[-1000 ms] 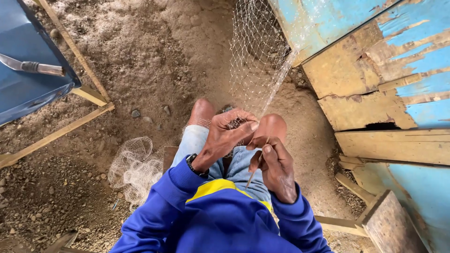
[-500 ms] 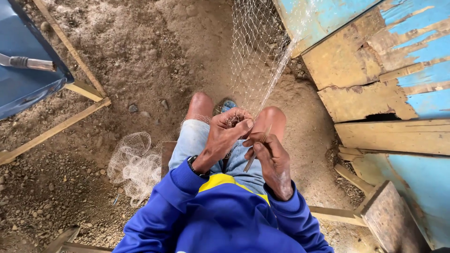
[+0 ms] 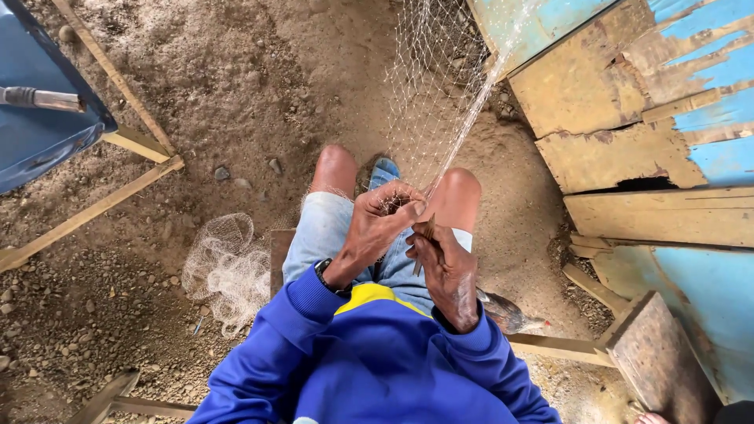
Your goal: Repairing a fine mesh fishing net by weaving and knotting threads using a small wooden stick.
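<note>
Head view: net [image 3: 440, 102] pinched in left grip [image 3: 385, 220]; needle [image 3: 424, 235] in right grip [image 3: 448, 271].

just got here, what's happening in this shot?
A seated person in a blue top works on a fishing net that stretches from their lap up toward a worn blue wooden wall. The left hand pinches the mesh above the knees, while the right hand holds a small netting needle against it. More net lies bunched in a pile on the dirt floor to their left.
</note>
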